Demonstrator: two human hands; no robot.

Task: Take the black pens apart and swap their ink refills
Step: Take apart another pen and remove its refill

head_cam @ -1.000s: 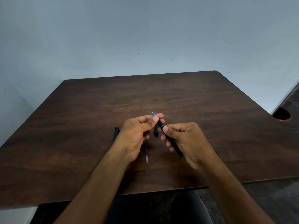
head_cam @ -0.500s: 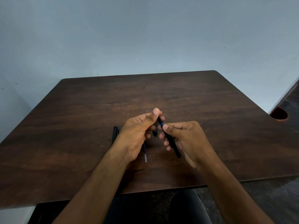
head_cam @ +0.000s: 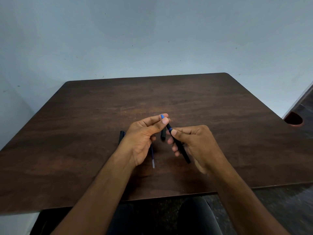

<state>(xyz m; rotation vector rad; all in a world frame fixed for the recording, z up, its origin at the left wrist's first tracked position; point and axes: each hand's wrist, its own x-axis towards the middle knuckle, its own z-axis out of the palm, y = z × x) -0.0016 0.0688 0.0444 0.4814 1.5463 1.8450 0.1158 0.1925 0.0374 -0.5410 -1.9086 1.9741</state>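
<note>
The blue tip piece (head_cam: 162,116) is pinched by the fingers of the left hand (head_cam: 141,141), while the black pen barrel (head_cam: 179,146) is gripped by the right hand (head_cam: 194,143). Unscrewing the tip seems in hand; next, the refill should be drawn straight out. On the surface (head_cam: 84,133) a loose refill (head_cam: 152,158), a cap (head_cam: 163,135) and another pen part (head_cam: 121,136) are lying. No writing can be read.

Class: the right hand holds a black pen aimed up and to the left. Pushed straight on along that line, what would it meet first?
Probably the left hand: its fingertips already pinch the blue tip of the pen that the right hand holds. Depth is unclear.
</note>
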